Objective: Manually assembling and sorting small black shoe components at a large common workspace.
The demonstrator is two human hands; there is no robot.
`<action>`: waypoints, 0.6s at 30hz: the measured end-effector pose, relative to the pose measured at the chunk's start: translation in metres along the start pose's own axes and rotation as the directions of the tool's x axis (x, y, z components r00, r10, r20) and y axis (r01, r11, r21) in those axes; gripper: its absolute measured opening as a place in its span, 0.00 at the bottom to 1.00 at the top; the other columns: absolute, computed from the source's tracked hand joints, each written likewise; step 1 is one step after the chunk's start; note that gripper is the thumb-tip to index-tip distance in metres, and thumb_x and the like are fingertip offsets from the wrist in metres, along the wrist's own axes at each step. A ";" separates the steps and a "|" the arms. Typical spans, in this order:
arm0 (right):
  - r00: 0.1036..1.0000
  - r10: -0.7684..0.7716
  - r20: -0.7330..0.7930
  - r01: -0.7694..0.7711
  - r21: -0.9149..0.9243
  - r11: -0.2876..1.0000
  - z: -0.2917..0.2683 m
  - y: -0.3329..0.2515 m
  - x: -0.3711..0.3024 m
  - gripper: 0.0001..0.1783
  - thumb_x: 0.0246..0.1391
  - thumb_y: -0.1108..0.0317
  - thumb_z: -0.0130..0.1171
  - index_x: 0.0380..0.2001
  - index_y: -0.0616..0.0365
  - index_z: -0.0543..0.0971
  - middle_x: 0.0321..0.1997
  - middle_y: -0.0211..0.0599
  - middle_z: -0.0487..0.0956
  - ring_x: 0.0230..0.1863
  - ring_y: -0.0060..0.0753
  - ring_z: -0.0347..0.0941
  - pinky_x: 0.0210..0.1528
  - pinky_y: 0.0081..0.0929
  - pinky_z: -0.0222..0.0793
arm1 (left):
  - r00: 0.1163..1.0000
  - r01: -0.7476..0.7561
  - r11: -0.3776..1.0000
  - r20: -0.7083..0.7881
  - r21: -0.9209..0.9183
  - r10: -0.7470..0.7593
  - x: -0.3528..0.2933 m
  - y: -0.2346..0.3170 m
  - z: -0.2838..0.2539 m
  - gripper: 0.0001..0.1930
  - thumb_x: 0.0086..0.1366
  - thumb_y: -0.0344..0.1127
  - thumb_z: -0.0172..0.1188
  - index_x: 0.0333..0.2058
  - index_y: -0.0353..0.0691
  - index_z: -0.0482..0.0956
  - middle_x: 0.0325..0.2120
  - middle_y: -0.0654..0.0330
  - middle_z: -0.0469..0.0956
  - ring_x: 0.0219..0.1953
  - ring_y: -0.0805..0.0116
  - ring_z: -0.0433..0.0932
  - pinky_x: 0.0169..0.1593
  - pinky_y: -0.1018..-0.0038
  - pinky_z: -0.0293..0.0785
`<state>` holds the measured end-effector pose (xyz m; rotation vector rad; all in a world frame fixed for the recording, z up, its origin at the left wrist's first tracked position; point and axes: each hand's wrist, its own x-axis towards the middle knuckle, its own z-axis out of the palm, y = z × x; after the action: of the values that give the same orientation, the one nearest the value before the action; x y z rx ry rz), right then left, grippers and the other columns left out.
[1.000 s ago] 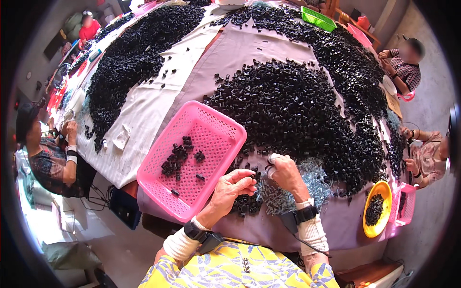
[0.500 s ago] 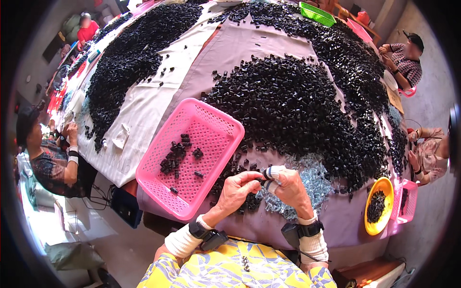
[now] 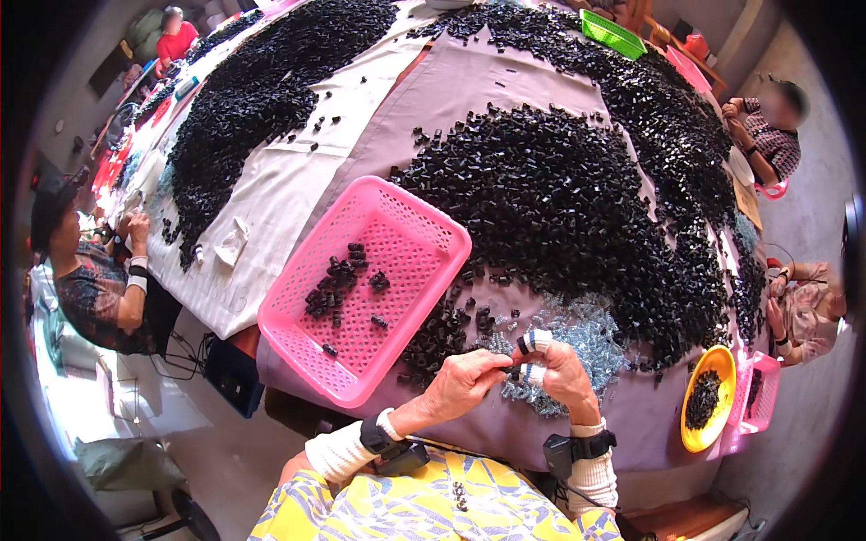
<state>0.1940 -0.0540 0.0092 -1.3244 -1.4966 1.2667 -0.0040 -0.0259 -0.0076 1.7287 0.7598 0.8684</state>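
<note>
My left hand (image 3: 462, 382) and my right hand (image 3: 565, 373) meet fingertip to fingertip above the near edge of the table. Both are closed in a pinch around a small black plastic piece, mostly hidden by the fingers. White bands with dark stripes wrap two fingers of my right hand. Just beyond that hand lies a heap of small clear bluish plastic pieces (image 3: 591, 335). Left of my hands stands a pink perforated basket (image 3: 273, 317) with a few clusters of black pieces (image 3: 332, 287) on its bottom.
A large mound of black plastic pieces (image 3: 541, 194) spreads over the cloth-covered table beyond my hands. At right are a yellow bowl (image 3: 690, 435) with black bits and a small pink basket (image 3: 769, 397). A green basket (image 3: 613, 34) stands far off. Other people sit around the table.
My hands have shifted slightly right and down in the picture, still pinched together. The whole view has moved a little. The basket and its contents look the same.
</note>
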 end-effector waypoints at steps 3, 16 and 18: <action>0.980 0.191 0.053 -0.196 0.396 0.897 0.001 0.002 0.001 0.13 0.43 0.78 0.62 0.35 0.62 0.75 0.31 0.32 0.77 0.34 0.21 0.77 0.35 0.21 0.72 | 1.000 -0.012 1.000 0.002 0.011 0.012 0.001 0.002 -0.002 0.14 0.55 0.24 0.63 0.41 0.36 0.79 0.32 0.55 0.80 0.31 0.69 0.79 0.34 0.78 0.74; 0.996 0.088 -0.029 -0.081 0.182 0.980 -0.002 -0.004 0.003 0.05 0.49 0.75 0.57 0.31 0.64 0.74 0.25 0.30 0.75 0.27 0.20 0.74 0.30 0.20 0.70 | 0.970 0.241 0.945 0.054 -0.222 -0.235 0.008 0.009 -0.003 0.13 0.58 0.25 0.59 0.43 0.35 0.79 0.33 0.55 0.80 0.31 0.73 0.79 0.36 0.78 0.75; 0.998 0.064 -0.022 -0.060 0.152 0.987 -0.003 -0.004 0.004 0.05 0.49 0.75 0.57 0.31 0.64 0.74 0.26 0.30 0.75 0.27 0.20 0.74 0.30 0.20 0.70 | 0.974 0.227 0.956 0.045 -0.188 -0.222 0.010 0.009 -0.004 0.13 0.58 0.25 0.59 0.43 0.35 0.79 0.33 0.55 0.80 0.32 0.73 0.79 0.36 0.79 0.75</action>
<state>0.1953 -0.0492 0.0138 -1.2919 -1.3217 1.3684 -0.0009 -0.0191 0.0040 1.4478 0.8114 0.7386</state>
